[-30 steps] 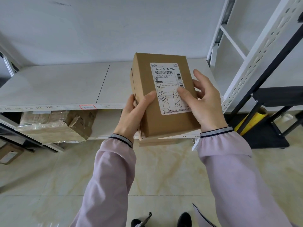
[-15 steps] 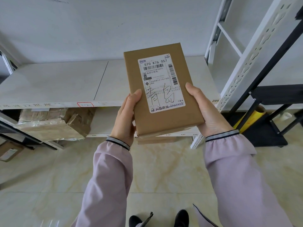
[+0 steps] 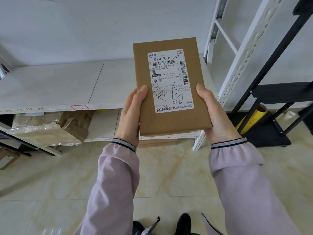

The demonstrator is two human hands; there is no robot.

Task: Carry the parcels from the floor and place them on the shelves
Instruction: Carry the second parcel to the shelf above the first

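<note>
Labelled parcel (image 3: 171, 92) gripped at both long edges — left hand (image 3: 131, 116) at nine o'clock, right hand (image 3: 214, 114) at three — above white shelf (image 3: 50, 87).

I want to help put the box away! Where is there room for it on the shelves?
The upper shelf is bare from its left end to the white upright, behind the parcel. The lower shelf is free only right of the torn taped box, which crowds its left side.

Parcel (image 3: 171, 89) between both hands — shelf (image 3: 55, 87) behind, another box (image 3: 50, 131) seemingly beneath it.
</note>
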